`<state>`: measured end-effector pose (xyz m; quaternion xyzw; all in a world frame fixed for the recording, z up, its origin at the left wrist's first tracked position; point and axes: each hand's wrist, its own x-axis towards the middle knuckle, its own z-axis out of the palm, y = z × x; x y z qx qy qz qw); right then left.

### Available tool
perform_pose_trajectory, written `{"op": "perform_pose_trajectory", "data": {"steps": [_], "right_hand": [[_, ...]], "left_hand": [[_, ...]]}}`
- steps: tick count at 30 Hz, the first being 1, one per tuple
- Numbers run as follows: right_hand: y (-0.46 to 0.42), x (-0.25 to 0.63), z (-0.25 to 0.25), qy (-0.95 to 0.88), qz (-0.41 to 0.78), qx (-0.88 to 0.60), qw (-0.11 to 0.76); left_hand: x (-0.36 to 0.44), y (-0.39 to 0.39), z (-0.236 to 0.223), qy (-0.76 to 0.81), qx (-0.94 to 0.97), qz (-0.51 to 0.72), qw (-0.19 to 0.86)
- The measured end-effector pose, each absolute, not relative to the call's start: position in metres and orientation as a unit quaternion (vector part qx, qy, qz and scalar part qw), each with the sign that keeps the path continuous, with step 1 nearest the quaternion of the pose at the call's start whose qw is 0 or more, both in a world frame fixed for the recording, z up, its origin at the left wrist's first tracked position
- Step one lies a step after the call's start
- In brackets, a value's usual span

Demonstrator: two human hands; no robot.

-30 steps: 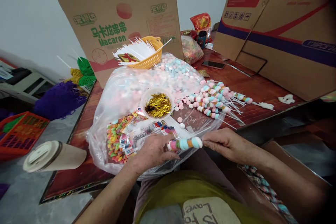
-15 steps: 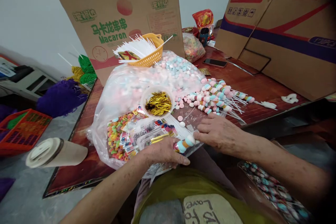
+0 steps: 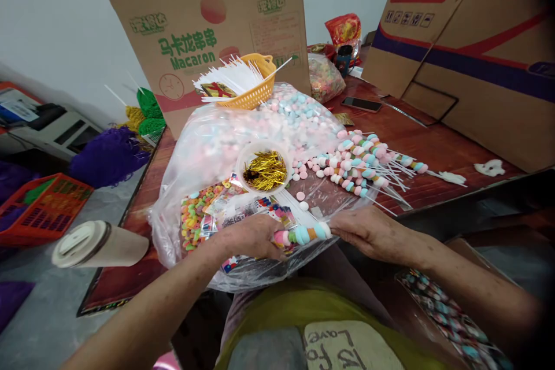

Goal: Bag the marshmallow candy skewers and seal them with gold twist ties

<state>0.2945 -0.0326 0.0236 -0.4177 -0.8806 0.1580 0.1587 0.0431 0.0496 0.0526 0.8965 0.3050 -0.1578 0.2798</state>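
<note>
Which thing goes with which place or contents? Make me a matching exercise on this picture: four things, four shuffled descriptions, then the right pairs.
Things
1. skewer
2. bowl
3. basket
4. phone

Descriptions
A. holds white sticks
B. shows between the left hand and the right hand
C. lies flat on the red-brown table
D. holds gold ties

Pairs: 1-B, 2-D, 3-A, 4-C

Candy skewer [image 3: 307, 234] (pink, blue, white), held crosswise.
</note>
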Motion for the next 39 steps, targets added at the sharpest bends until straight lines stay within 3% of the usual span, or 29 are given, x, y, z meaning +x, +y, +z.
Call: {"op": "perform_pose_trajectory", "data": {"steps": [5, 8, 10, 13, 15, 17, 23, 26, 29, 33, 36, 39], "right_hand": [[-0.031, 0.286, 0.022, -0.887, 0.085, -0.430, 0.147], [-0.030, 0.282, 0.027, -0.886, -0.070, -0.418, 0.188], [-0.029, 0.279, 0.033, -0.899, -0.114, -0.382, 0.181], [-0.028, 0.273, 0.040, -0.932, -0.027, -0.353, 0.071], [-0.028, 0.268, 0.040, -0.923, 0.058, -0.379, 0.002], [-0.026, 0.263, 0.038, -0.899, 0.114, -0.422, -0.014], [-0.024, 0.247, 0.020, -0.868, 0.147, -0.474, 0.010], [-0.027, 0.246, 0.007, -0.879, 0.147, -0.453, 0.029], [-0.031, 0.254, -0.004, -0.889, 0.092, -0.429, 0.134], [-0.034, 0.264, -0.008, -0.884, -0.038, -0.396, 0.246], [-0.037, 0.268, -0.005, -0.879, -0.103, -0.400, 0.238], [-0.040, 0.270, 0.002, -0.879, -0.042, -0.433, 0.195]], "left_hand": [[0.050, 0.033, 0.042, 0.403, 0.883, -0.086, 0.226], [0.049, 0.031, 0.034, 0.393, 0.857, -0.041, 0.331], [0.049, 0.033, 0.032, 0.350, 0.835, -0.023, 0.423], [0.051, 0.035, 0.034, 0.318, 0.836, -0.061, 0.443], [0.057, 0.031, 0.034, 0.344, 0.859, -0.098, 0.365], [0.065, 0.024, 0.030, 0.372, 0.878, -0.120, 0.276], [0.082, 0.014, 0.022, 0.400, 0.885, -0.120, 0.207], [0.069, 0.031, 0.041, 0.316, 0.896, -0.121, 0.287], [0.044, 0.060, 0.064, 0.298, 0.870, -0.117, 0.376], [0.019, 0.079, 0.063, 0.299, 0.791, -0.206, 0.493], [0.016, 0.070, 0.047, 0.295, 0.733, -0.228, 0.569], [0.021, 0.054, 0.041, 0.344, 0.794, -0.181, 0.467]]}}
